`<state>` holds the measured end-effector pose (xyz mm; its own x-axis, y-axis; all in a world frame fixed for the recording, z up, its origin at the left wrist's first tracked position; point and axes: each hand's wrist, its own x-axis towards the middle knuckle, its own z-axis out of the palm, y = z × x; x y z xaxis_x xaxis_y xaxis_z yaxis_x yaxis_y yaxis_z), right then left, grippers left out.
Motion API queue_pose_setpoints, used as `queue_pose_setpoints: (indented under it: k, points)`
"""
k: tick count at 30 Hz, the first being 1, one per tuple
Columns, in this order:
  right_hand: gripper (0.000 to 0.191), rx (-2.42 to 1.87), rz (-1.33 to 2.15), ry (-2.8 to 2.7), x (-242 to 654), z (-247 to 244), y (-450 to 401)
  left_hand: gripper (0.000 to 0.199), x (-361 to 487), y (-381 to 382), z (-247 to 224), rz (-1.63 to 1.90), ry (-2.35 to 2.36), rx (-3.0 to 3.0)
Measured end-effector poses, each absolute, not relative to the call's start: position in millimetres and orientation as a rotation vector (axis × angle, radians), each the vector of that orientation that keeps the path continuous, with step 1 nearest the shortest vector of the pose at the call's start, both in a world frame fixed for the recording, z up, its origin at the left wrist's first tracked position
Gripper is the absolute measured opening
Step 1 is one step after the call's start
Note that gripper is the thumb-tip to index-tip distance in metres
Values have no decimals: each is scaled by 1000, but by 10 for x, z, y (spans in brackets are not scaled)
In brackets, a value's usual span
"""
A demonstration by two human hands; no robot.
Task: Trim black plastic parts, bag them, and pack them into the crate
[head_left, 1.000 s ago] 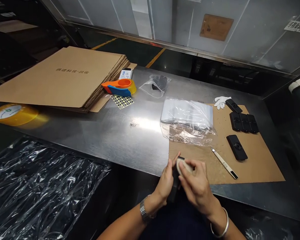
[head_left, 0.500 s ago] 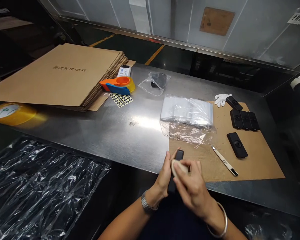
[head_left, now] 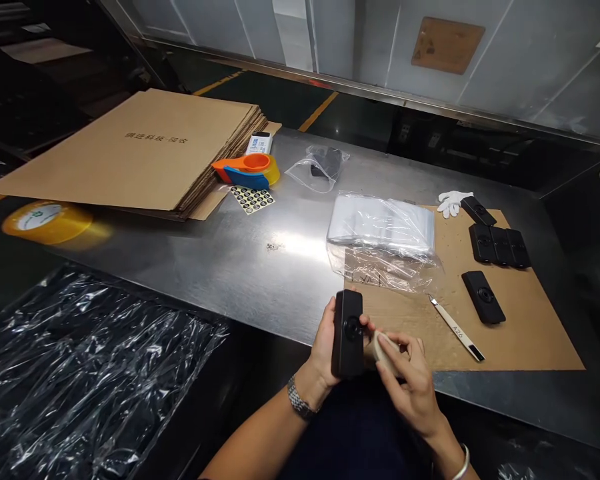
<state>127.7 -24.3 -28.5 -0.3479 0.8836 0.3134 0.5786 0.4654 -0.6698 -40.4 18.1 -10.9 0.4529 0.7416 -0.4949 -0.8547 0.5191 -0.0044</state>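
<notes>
My left hand (head_left: 323,348) is wrapped round a black rectangular device (head_left: 349,337), held upright with its round dark centre facing up toward the camera. Just to the right, my right hand (head_left: 411,380) pinches a beige pad (head_left: 386,355), which is close beside the device's right edge. Right of my hands, a pen-like cutter marked A26 (head_left: 457,328) lies on a brown cardboard sheet (head_left: 530,340). Another black device (head_left: 483,297) rests past it, and several more (head_left: 500,245) stand side by side farther back, near a white glove (head_left: 453,203).
Clear plastic bags (head_left: 383,225) lie beyond my hands. At the back left are stacked cardboard (head_left: 125,153), an orange and blue tape dispenser (head_left: 247,171), a sticker sheet (head_left: 251,199) and a bagged black item (head_left: 325,163). Black plastic film (head_left: 80,373) covers the lower left.
The device in my left hand has turned so its broad face with the round centre shows. My right hand has moved right with the beige pad, and the view has shifted slightly.
</notes>
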Motion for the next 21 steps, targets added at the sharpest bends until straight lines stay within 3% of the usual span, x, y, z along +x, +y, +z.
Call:
queue_pose_setpoints:
  k: [4, 8, 12, 21]
  points:
    - [44, -1400, 394, -1981, 1470, -447, 22, 22, -386, 132, -86, 1093, 702, -85]
    - [37, -1556, 246, -2047, 1622, -704, 291, 38, -367, 32, -25, 1100, 881, 239]
    - [35, -1612, 233, -2039, 1601, -688, 328, 24, -394, -33, 37, 963, 1058, 374]
    - [30, -1207, 1218, -1674, 1194, 45, -11, 23, -407, -108, 139, 772, 906, 606]
